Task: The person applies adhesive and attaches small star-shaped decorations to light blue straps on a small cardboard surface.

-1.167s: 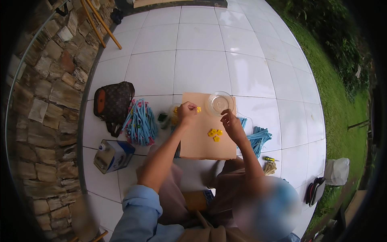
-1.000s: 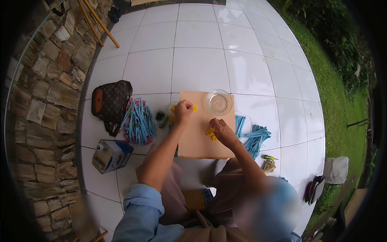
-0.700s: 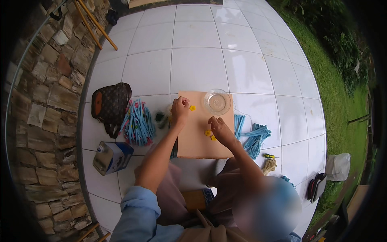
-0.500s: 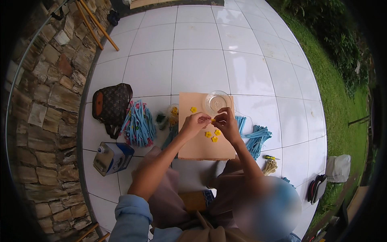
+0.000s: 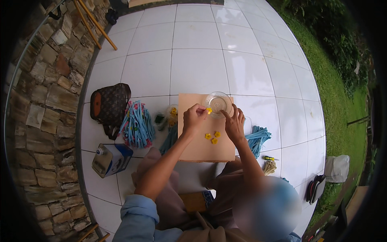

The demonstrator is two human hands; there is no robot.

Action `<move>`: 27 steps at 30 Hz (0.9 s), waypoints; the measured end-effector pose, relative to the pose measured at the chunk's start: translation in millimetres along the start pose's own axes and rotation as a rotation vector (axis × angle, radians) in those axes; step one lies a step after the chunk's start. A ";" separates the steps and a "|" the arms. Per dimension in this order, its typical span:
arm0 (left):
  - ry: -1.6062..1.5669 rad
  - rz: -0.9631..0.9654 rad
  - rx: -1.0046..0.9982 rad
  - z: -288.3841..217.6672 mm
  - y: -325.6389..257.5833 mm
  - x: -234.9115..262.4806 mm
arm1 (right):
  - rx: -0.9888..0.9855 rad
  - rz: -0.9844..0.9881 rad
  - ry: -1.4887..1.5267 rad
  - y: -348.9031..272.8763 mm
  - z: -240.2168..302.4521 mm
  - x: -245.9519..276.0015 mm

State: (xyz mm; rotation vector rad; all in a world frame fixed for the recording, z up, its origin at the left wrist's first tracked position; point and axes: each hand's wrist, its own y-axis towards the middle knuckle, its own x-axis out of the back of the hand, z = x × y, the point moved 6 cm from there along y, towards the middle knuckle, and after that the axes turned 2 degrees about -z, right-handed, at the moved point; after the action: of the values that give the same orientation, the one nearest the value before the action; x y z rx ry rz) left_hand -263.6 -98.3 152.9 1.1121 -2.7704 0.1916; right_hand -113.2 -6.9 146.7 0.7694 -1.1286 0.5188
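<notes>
Two hands over a tan board (image 5: 201,149). Left hand (image 5: 194,119): fingertips pinched on a small yellow flower piece (image 5: 209,110), held at the rim of a clear glass bowl (image 5: 218,103). Right hand (image 5: 234,125): fingers loosely spread, empty, resting just right of the pinch. Three yellow flower pieces (image 5: 213,137) lie below both hands. Blue stick bundles: one well left (image 5: 137,125), one right (image 5: 257,138).

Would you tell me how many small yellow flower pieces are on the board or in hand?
4: three yellow flower pieces lie together on the board near the right hand; one is pinched in the left hand beside the clear bowl. Others may be hidden.
</notes>
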 end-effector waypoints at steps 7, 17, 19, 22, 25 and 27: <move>-0.047 0.006 0.031 -1.0 1.4 -0.5 | 0.006 -0.009 -0.035 2.2 5.5 -2.4; -0.153 -0.007 0.069 1.6 6.3 2.6 | -0.080 -0.047 0.009 8.9 5.0 6.9; -0.207 -0.024 0.058 3.0 7.0 2.3 | -0.061 -0.043 -0.011 3.9 4.3 -2.0; -0.261 -0.025 0.079 3.5 6.8 2.0 | -0.057 -0.026 -0.031 1.7 4.3 -8.8; -0.253 -0.017 0.083 6.3 8.4 1.3 | -0.049 -0.028 -0.017 2.1 4.7 -9.6; -0.245 -0.009 0.086 5.5 9.3 2.6 | -0.069 -0.058 0.014 5.3 9.2 -3.0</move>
State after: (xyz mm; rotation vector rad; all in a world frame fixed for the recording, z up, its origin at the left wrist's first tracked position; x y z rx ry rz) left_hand -272.4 -94.4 147.4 1.2458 -2.9958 0.1869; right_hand -123.5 -10.5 147.4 0.7349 -1.1024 0.4338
